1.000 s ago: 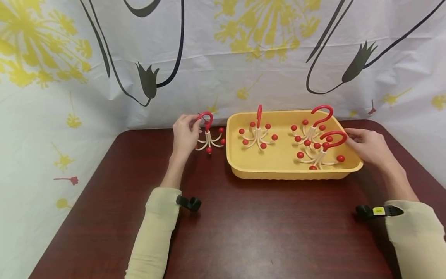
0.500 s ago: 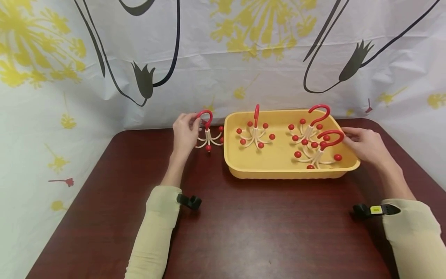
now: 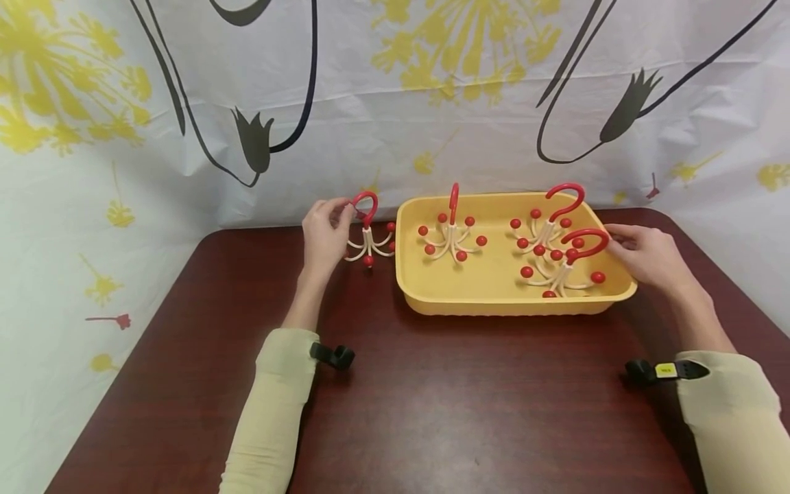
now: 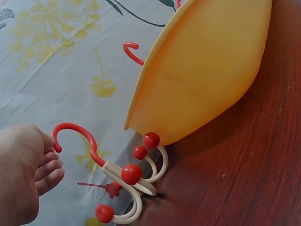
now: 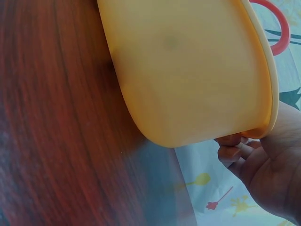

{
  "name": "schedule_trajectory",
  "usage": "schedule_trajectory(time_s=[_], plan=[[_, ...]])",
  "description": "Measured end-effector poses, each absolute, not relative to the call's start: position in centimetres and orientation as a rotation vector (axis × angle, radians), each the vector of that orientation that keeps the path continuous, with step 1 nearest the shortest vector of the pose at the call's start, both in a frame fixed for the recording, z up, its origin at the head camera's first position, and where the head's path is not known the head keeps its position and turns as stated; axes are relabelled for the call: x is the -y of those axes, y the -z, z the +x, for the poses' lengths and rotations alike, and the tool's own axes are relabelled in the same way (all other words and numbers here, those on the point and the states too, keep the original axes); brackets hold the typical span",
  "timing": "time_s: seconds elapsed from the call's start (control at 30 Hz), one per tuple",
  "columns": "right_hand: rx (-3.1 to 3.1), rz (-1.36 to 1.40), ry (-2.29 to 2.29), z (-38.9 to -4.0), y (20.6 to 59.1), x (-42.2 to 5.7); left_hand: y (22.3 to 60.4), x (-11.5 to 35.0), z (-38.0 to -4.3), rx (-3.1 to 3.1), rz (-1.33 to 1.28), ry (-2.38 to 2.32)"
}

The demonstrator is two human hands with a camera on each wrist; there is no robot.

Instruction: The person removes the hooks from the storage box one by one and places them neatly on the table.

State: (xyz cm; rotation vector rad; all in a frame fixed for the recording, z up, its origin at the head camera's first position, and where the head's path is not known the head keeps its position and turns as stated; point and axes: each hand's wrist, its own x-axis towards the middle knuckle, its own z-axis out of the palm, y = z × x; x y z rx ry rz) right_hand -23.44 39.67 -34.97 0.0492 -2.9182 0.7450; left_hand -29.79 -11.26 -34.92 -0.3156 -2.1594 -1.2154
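My left hand (image 3: 326, 233) pinches the open end of the red hook on a multi-arm hanger (image 4: 110, 169). Its curved cream arms end in red balls, and it stands upright on the table just left of a yellow plastic tub (image 3: 487, 307). At the tub's right end, my right hand (image 3: 644, 254) holds the rim. From the right wrist view, that hand's fingers (image 5: 230, 153) curl below the rim, on the outside of the wall. Inside the tub stand three more such hangers: one hanger (image 3: 452, 233) at the left, a back right hanger (image 3: 546, 232) and a front right hanger (image 3: 560, 274).
The dark red-brown wooden table (image 3: 432, 398) extends in front of the tub. A pale patterned cloth (image 3: 345, 89) hangs behind it, close to the back edge. Black straps with small mounts (image 3: 333, 356) sit on both wrists.
The head view has shifted slightly. My left hand has drawn a little to the left, still on the hook. The right hand keeps its hold on the tub, and the hangers inside stand as before.
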Motion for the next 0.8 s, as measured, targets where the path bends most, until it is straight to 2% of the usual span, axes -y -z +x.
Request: schedule_trajectory(time_s=[0.37, 0.8], plan=[[2.917, 0.055, -0.72, -23.6, 34.9, -39.6, 33.7, 11.1, -29.2, 2.082, -0.33, 1.24], [2.905, 0.043, -0.728, -23.6, 35.2, -39.6, 32.4, 9.5, -27.9, 2.06, -0.464, 1.247]])
